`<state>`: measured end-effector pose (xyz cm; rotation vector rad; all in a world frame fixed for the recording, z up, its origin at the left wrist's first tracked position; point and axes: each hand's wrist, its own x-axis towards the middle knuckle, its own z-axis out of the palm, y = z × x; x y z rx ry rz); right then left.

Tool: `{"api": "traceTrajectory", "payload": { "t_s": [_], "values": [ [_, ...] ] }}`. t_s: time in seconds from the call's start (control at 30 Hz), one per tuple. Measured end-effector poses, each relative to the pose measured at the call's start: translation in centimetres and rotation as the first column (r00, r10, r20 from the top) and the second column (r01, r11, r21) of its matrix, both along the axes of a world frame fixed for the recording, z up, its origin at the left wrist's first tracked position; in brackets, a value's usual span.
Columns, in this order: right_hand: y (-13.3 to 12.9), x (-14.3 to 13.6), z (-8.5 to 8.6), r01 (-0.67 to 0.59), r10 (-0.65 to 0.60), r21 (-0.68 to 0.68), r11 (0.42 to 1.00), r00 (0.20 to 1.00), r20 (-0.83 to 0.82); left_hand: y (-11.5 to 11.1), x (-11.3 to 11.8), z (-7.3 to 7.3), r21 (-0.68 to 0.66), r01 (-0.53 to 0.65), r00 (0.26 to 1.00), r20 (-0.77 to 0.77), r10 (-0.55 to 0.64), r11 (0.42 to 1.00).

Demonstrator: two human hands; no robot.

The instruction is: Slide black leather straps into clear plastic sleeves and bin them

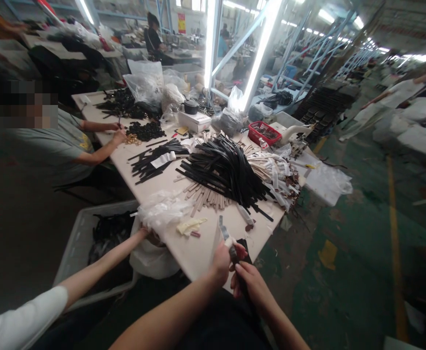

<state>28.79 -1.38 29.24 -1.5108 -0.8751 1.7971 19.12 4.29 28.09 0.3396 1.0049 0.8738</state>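
Near the table's front corner, my left hand (223,258) is closed around dark strips (234,256), with a grey-white end sticking up beyond its fingers. Just to the right and lower, my right hand (250,282) grips the same dark strips, its thumb lying on top. Part of the strips hangs down below my right hand. A large heap of black strips (227,170) lies on the table (194,253) ahead of my hands, over a layer of pale strips (207,195). A pale yellow cloth or glove (191,226) is to the left of my hands.
At the left, a co-worker's arm (107,260) reaches to a plastic bag (165,209) above a grey bin (70,248). Another person in grey (63,146) handles small parts at the table's left edge. A red basket (264,133) and a sewing machine (296,131) stand at the back right.
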Motion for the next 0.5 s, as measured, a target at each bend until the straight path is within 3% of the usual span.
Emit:
{"api": "traceTrajectory", "payload": {
  "t_s": [0.1, 0.23, 0.3, 0.37, 0.43, 0.5],
  "values": [
    [0.0, 0.0, -1.4, 0.012, -0.012, -0.012, 1.0, 0.999, 0.04, -0.7, 0.3, -0.9, -0.007, -0.041, 0.999, -0.01, 0.041, 0.999],
    [0.7, -0.5, -2.4, 0.069, -0.077, 0.059, 0.996, 0.987, 0.142, -2.2, 0.1, -2.8, -0.146, 0.096, 0.995, 0.013, -0.096, 0.985],
    [0.7, -0.6, -2.5, 0.043, -0.047, 0.041, 0.998, 0.992, 0.12, -0.9, -1.1, -3.3, -0.195, 0.153, 0.979, 0.16, -0.123, 0.969],
    [0.4, -0.6, -2.4, 0.002, 0.0, -0.023, 1.0, 0.995, 0.103, 1.8, -2.7, -3.4, -0.244, 0.138, 0.952, 0.3, -0.061, 0.96],
    [0.1, -0.5, -2.4, -0.035, 0.046, -0.094, 0.995, 0.993, 0.11, 4.4, -3.5, -3.4, -0.31, 0.056, 0.951, 0.305, 0.044, 0.949],
    [-0.1, -0.4, -2.6, -0.067, 0.083, -0.132, 0.989, 0.989, 0.12, 5.3, -3.1, -3.5, -0.34, -0.033, 0.972, 0.207, 0.108, 0.94]
  ]
}}
